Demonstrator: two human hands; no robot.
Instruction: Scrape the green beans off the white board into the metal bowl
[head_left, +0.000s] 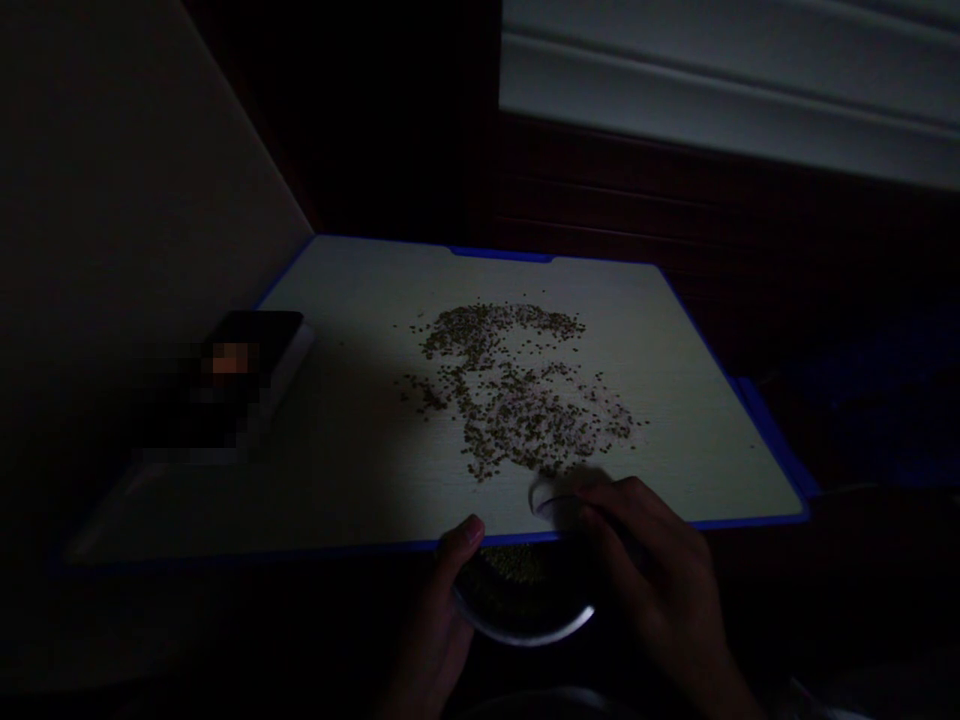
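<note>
Small dark seeds or beans lie spread over the pale top of a blue-edged table. Under its near edge is a round metal bowl with more of the small grains inside. My left hand grips the left side of this bowl, thumb up at the table's edge. Closed around the handle of a spoon, my right hand hovers at or rests on the near edge; contact is hard to tell. The spoon's bowl is just short of the nearest seeds.
On the table's left side lies a dark box-like object, partly blurred out. A wall rises along the left. Dark wooden furniture stands behind the table. Part of another rim shows at the bottom. The light is very dim.
</note>
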